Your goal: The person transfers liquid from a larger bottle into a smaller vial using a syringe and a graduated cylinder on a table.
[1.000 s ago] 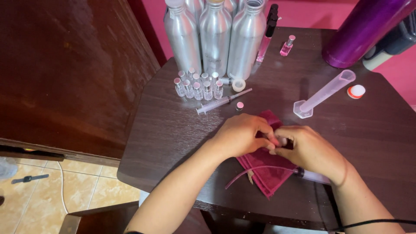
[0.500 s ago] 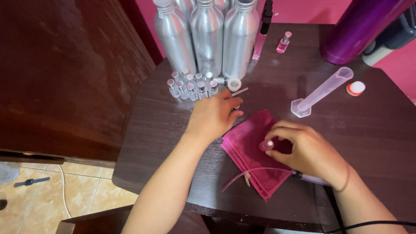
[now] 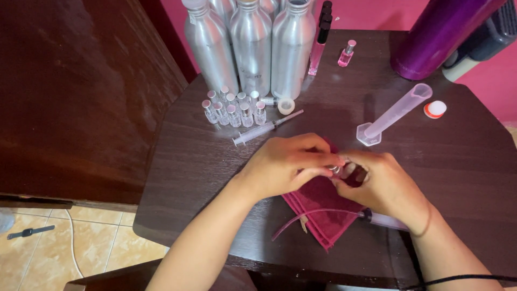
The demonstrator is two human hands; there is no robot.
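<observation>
I see both hands, left hand (image 3: 288,170) and right hand (image 3: 385,183), pinching one small clear glass vial (image 3: 336,170) above the folded maroon cloth (image 3: 323,207), which would likely catch drips.

Your left hand (image 3: 285,167) and right hand (image 3: 385,186) hide most of the small silver-capped vial (image 3: 336,170) between your fingertips; the tall silver aluminium bottles (image 3: 250,43) are cropped at the top edge.
</observation>
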